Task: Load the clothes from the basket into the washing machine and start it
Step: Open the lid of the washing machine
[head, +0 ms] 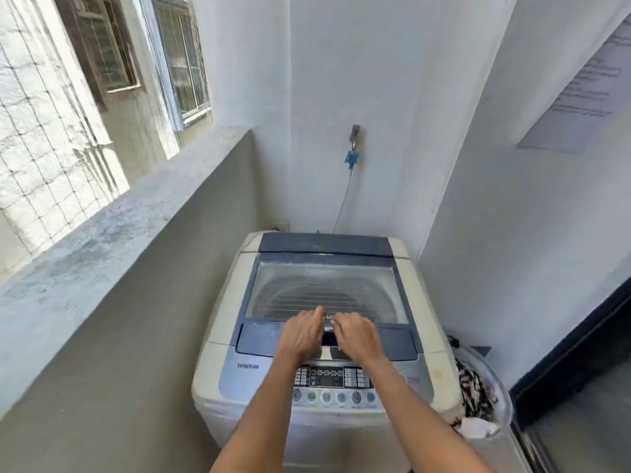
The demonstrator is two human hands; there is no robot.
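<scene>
At the near edge of the washing machine's (317, 336) closed lid (327, 288), my left hand (302, 331) and right hand (356, 334) curl on its handle (329, 331); I should lift evenly.

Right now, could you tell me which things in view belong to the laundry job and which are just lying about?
Job:
washing machine, lid closed
basket of clothes, right of the machine
left hand and right hand at the lid's front edge

Lying about:
wall tap
paper notice
</scene>
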